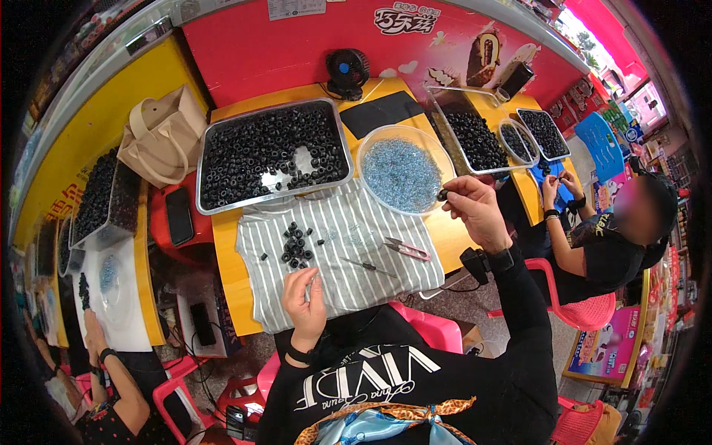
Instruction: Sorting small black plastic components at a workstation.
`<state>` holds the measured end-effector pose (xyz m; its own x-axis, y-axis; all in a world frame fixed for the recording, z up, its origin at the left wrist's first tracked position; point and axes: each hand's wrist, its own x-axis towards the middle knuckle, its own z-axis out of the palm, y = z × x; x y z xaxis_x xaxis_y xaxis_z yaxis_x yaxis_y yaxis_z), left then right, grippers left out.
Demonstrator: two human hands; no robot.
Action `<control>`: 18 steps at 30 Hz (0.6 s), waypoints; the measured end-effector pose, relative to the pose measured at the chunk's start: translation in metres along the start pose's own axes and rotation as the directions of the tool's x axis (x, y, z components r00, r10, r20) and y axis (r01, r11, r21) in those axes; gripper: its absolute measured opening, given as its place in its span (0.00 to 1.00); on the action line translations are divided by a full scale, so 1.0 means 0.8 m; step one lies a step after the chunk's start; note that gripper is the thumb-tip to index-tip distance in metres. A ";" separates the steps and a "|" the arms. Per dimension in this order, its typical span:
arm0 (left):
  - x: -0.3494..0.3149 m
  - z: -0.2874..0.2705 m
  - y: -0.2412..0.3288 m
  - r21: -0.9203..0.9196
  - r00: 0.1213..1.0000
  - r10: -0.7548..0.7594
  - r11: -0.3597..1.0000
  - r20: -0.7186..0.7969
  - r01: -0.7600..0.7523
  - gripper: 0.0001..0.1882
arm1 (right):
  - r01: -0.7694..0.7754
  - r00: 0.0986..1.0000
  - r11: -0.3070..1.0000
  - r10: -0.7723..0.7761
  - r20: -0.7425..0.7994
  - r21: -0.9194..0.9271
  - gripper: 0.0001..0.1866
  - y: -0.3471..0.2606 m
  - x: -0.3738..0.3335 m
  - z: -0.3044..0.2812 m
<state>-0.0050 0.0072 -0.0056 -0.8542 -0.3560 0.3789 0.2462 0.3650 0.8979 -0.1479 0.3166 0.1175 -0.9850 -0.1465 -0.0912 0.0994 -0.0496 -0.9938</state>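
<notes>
My right hand point(475, 211) is raised over the right edge of the striped cloth point(337, 245) and pinches a small black ring point(443, 195) in its fingertips, next to the clear bowl of blue beads point(404, 176). My left hand point(302, 298) hovers low over the cloth's near edge with fingers curled together; whether it holds anything small I cannot tell. A little pile of black rings point(295, 245) lies on the cloth just beyond it. Pink-handled snips point(406, 249) and a thin tool point(368, 265) lie on the cloth.
A metal tray full of black rings point(273, 152) sits behind the cloth. A small black fan point(346, 71) and a beige bag point(159, 133) stand beyond. To the right a seated person works beside more trays point(475, 137). Another person's arm point(119, 378) shows at lower left.
</notes>
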 end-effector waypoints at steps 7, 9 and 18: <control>0.000 -0.001 0.003 0.002 1.000 0.005 1.000 -0.014 -0.005 0.08 | -0.090 0.994 0.972 0.074 -0.082 -0.215 0.11 0.017 0.030 -0.054; 0.001 0.001 0.003 0.010 1.000 -0.001 1.000 -0.026 0.001 0.08 | 0.106 0.953 0.994 -0.093 -0.288 0.031 0.14 -0.001 0.050 -0.074; 0.002 -0.001 0.003 -0.001 0.999 0.025 1.000 -0.038 -0.025 0.08 | 0.020 0.998 0.933 -0.043 -0.055 -0.358 0.09 0.032 0.005 -0.010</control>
<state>-0.0052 0.0074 -0.0027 -0.8299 -0.3793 0.4093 0.2678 0.3727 0.8885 -0.1501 0.3230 0.0909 -0.9946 -0.0898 -0.0520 0.0223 0.3047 -0.9522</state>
